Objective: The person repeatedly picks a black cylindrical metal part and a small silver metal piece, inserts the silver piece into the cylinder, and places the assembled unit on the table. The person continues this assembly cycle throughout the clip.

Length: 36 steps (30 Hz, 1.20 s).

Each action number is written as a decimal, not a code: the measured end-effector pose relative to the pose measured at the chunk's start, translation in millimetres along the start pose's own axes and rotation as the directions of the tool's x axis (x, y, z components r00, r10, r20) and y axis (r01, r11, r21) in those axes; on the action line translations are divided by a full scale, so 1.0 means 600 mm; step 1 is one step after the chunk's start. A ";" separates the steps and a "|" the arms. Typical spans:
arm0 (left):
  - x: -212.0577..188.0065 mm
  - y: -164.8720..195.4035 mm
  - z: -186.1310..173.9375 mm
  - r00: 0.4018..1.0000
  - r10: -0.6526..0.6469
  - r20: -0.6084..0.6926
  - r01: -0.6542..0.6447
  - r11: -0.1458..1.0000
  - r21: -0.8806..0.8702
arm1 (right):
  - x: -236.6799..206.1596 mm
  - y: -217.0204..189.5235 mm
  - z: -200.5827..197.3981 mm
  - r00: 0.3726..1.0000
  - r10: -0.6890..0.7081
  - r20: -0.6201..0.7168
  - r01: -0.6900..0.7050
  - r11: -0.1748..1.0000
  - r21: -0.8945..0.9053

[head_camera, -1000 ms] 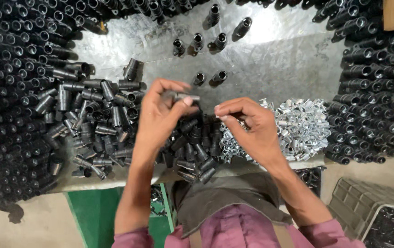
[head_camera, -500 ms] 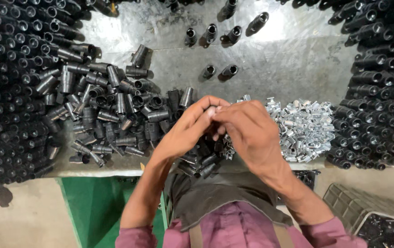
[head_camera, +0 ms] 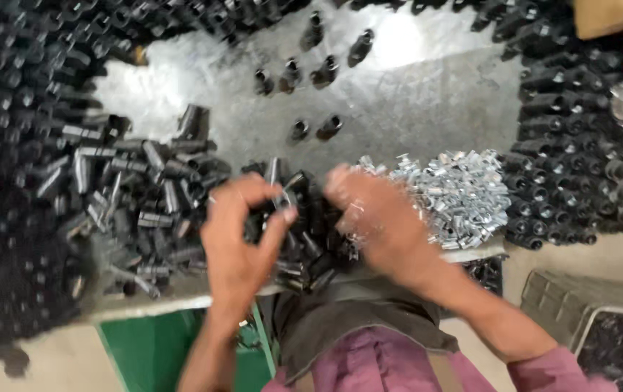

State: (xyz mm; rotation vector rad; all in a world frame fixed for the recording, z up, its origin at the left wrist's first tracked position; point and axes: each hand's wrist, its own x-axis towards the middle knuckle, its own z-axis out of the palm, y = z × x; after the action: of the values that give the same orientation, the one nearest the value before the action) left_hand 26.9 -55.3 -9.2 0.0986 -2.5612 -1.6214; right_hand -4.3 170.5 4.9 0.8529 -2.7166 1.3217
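My left hand [head_camera: 242, 236] pinches a small dark tube piece with a shiny end [head_camera: 282, 197] between thumb and fingers, above a loose heap of black tubes [head_camera: 137, 196]. My right hand [head_camera: 380, 221] hovers beside it, fingers curled, next to a pile of small silver metal clips [head_camera: 456, 192]. The frame is blurred, so I cannot see whether the right hand grips a clip. Both hands are over the front edge of the grey metal worktop [head_camera: 413, 94].
Rows of upright black tubes stand at the left [head_camera: 14, 109] and at the right [head_camera: 580, 145]. A few single black tubes [head_camera: 304, 69] lie at the back. A green frame [head_camera: 144, 348] sits under the worktop, a grey crate [head_camera: 594, 312] at lower right.
The hands were joined together half a second ago; now they have parted. The left hand keeps the dark tube piece, the right has drawn back toward the silver clips. The view shifted.
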 end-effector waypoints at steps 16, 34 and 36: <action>0.164 -0.148 -0.065 0.993 0.095 0.075 -0.120 0.741 0.661 | 0.025 0.102 -0.036 0.845 0.535 0.021 -0.535 0.842 0.070; -0.011 0.020 0.048 0.985 -0.167 0.040 0.171 0.977 -0.131 | 0.027 -0.037 0.019 0.976 0.218 0.000 -0.216 0.971 0.101; -0.003 0.016 0.034 1.000 0.025 -0.009 -0.025 1.000 0.017 | 0.015 -0.023 0.007 0.986 0.159 0.041 -0.164 0.965 0.207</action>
State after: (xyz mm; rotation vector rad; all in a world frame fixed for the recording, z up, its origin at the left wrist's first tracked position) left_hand 26.5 -32.6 -9.1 0.0753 -2.5591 -1.5870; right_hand -4.8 156.4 14.3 0.6716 -2.7524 1.6641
